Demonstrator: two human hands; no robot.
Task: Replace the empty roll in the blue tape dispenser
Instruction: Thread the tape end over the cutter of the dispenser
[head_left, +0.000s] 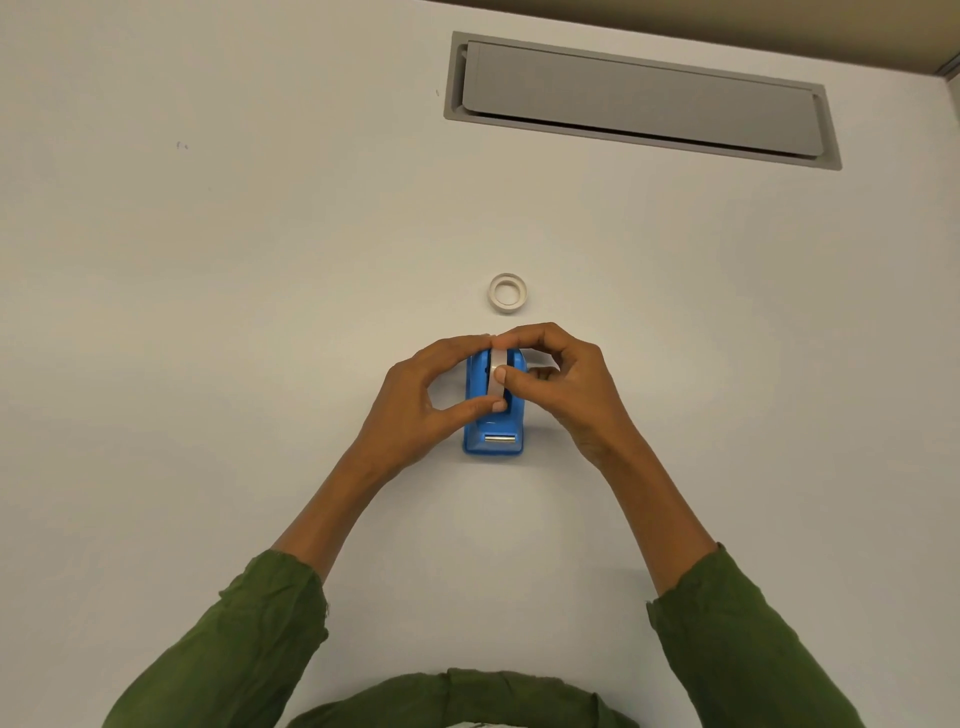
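Note:
The blue tape dispenser (493, 428) stands on the white table, its metal cutter facing me. A white roll of tape (497, 370) sits upright in its cradle. My left hand (431, 400) pinches the roll from the left, index finger at its far top and thumb low on its near side. My right hand (563, 384) grips the same roll from the right, thumb pressed on its rim. A second small white ring, an empty-looking core (507, 293), lies flat on the table just beyond the dispenser. Most of the dispenser's sides are hidden by my fingers.
A grey recessed cable flap (639, 96) is set into the table at the far right. My green sleeves (249, 639) reach in from the near edge. The table's back edge runs along the upper right.

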